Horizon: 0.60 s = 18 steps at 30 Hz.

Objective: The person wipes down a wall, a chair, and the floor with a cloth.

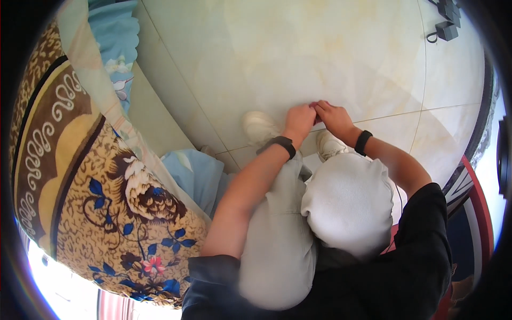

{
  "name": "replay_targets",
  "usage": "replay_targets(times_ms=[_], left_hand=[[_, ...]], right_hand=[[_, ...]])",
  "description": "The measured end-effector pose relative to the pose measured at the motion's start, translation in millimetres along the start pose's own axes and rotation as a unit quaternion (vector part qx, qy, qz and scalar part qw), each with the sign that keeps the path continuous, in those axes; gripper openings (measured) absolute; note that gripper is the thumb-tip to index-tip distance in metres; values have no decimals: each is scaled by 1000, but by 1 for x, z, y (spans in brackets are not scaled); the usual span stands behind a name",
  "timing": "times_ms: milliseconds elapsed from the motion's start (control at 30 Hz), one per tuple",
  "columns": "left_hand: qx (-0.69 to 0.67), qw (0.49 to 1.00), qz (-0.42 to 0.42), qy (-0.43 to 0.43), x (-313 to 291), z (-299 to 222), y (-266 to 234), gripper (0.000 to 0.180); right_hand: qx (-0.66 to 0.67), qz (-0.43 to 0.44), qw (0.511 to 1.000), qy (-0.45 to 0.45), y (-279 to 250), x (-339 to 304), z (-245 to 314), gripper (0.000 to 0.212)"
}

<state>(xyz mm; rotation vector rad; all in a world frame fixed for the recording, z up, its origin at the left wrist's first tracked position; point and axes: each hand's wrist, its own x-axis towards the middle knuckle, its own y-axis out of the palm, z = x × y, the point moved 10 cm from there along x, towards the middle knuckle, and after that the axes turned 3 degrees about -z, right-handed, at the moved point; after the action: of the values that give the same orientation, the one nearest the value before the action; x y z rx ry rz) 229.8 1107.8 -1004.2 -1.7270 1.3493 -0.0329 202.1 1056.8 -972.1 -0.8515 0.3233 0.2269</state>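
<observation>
Both arms reach forward past my knees, and the hands meet above the tiled floor. My left hand (300, 119) is closed, its fingers pressed on a small dark red thing (318, 118). From the other side my right hand (334, 118) closes on that same thing, its fingertips touching those of the left. Most of the thing is hidden by the fingers, so its kind does not show. Black bands go round both wrists. White shoes (260, 127) stand below the hands, one to each side. Light grey trousers (280, 240) cover my bent legs.
On the left, a bed carries a brown and yellow flowered blanket (117, 208). Light blue cloth (194, 173) hangs from its side. Black devices with a small strap (446, 31) lie on the floor at the far right. A red-edged object (480, 208) stands close on my right.
</observation>
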Motion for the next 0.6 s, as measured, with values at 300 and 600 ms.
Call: replay_targets(times_ms=[300, 600], left_hand=[[54, 997, -56, 18, 45, 10, -52, 9], [42, 969, -196, -144, 86, 120, -202, 18]], right_hand=[[46, -111, 982, 143, -28, 17, -38, 37], [45, -184, 977, 94, -96, 194, 11, 27]])
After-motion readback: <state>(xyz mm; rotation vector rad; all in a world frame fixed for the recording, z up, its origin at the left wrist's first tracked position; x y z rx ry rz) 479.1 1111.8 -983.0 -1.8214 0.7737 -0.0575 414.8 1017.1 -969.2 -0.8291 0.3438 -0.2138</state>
